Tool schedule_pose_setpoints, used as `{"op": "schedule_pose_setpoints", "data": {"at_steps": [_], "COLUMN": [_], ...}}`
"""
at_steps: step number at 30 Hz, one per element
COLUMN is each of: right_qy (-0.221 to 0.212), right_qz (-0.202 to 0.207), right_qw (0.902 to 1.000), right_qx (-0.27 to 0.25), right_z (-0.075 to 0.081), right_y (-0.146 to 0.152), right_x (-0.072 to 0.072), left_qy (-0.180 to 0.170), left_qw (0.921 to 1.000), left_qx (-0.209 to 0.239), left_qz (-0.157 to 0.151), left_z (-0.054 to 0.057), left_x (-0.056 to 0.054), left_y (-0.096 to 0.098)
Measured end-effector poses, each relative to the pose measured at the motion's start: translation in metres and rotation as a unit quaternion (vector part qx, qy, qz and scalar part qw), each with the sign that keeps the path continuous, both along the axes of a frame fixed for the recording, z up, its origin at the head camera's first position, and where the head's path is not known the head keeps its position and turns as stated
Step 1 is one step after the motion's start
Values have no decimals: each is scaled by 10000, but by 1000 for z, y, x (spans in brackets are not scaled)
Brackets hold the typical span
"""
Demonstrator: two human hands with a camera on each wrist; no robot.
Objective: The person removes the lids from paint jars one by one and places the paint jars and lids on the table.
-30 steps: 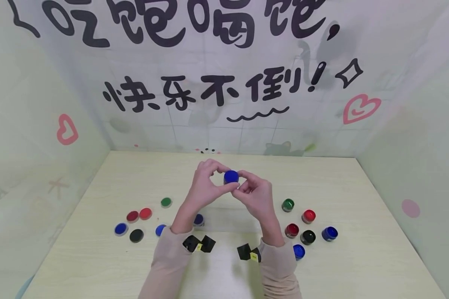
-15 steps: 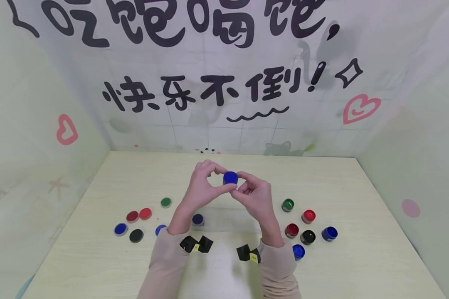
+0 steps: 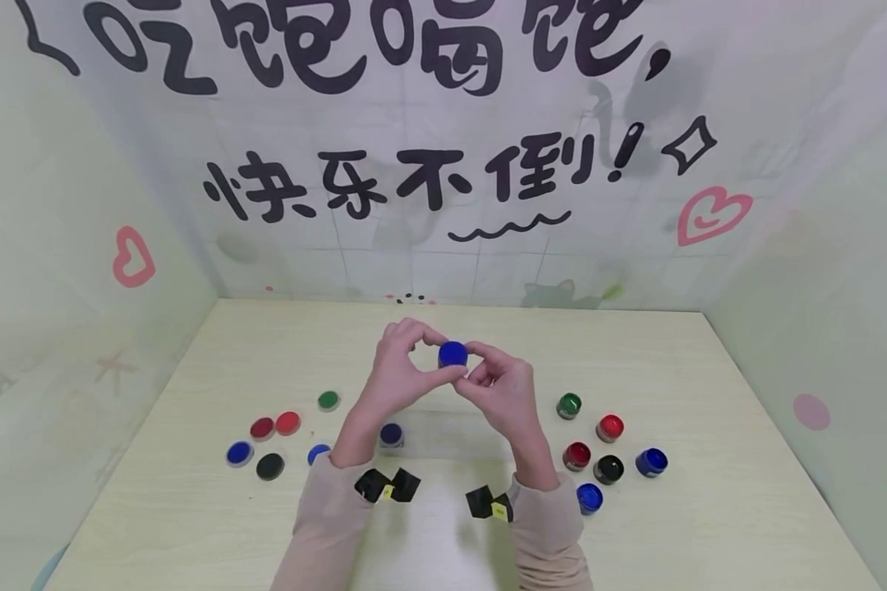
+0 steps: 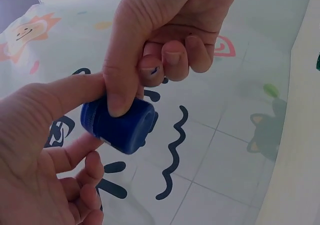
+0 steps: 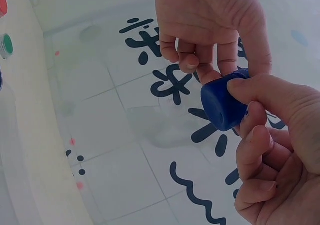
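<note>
A small blue paint jar (image 3: 452, 354) is held up above the table between both hands. My left hand (image 3: 402, 366) pinches its ridged lid end between thumb and forefinger. From the other side, my right hand (image 3: 504, 392) grips the jar's body with thumb and forefinger, the other fingers curled. The left wrist view shows the jar's body (image 4: 129, 130) tipped sideways under the right thumb. In the right wrist view the smooth base of the jar (image 5: 216, 105) faces the camera's left. The lid is partly hidden by fingers.
Beside the left wrist stands a dark blue jar (image 3: 391, 435). Several loose lids lie at the left, among them a green lid (image 3: 328, 400) and a black lid (image 3: 269, 466). Several lidless paint jars stand right, including a red jar (image 3: 609, 428). A printed curtain (image 3: 443, 271) backs the table.
Both hands and the blue jar have drifted slightly left and down in the head view. The grip looks the same, and the lids and jars on the table have not moved.
</note>
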State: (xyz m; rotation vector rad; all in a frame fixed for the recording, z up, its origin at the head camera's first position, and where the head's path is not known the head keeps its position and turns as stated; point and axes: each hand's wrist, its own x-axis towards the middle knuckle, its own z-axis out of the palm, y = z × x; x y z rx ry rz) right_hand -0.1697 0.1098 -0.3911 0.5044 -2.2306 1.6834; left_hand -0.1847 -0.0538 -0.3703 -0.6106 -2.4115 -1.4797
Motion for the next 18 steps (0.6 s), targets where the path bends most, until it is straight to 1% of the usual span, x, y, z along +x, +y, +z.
{"op": "schedule_pose_setpoints", "data": {"at_steps": [1, 2, 3, 4, 5, 7, 8, 9, 10, 11, 13, 15, 17, 18], "right_qy": [-44, -61, -70, -74, -80, -73, -32, -8, 6, 19, 28, 3, -23, -31], "right_qz": [-6, -1, 4, -4, -15, -17, -13, -14, -11, 7, 22, 40, 47, 33], "right_qw": [10000, 10000, 10000, 10000, 10000, 10000, 10000, 10000, 10000, 10000, 10000, 10000, 10000, 10000], "right_qx": [-21, -34, -39, -17, -2, 30, 56, 66, 65, 45, 35, 22, 28, 46], "right_z": [3, 3, 2, 2, 2, 3, -1, -1, -1, -2, -2, -3, -4, -4], "right_y": [-1, -2, -2, -2, -2, -2, -1, -1, -1, -1, -2, -3, -4, -5], "right_x": [2, 2, 2, 3, 3, 3, 1, 0, 0, 0, 0, 0, 1, 1], "left_qy": [-45, -69, -87, -83, -60, 58, 133, 190, 238, 266, 278, 266, 270, 284], "left_qw": [9999, 9997, 9996, 9996, 9998, 9997, 9994, 9989, 9985, 9984, 9990, 9989, 9975, 9966], "left_qx": [-30, -70, -107, -132, -157, -214, -222, -238, -242, -259, -291, -358, -499, -577], "left_qz": [117, 208, 248, 225, 147, -111, -250, -362, -431, -424, -214, 112, 430, 518], "left_z": [0, -1, -1, -1, -1, -1, 0, 0, 0, 1, 0, -1, -2, -3], "left_x": [0, 1, 1, 1, 1, 1, 0, 0, -1, -1, 0, 1, 2, 2], "left_y": [1, 2, 2, 2, 0, -3, -5, -6, -7, -7, -5, -2, 0, 1]}}
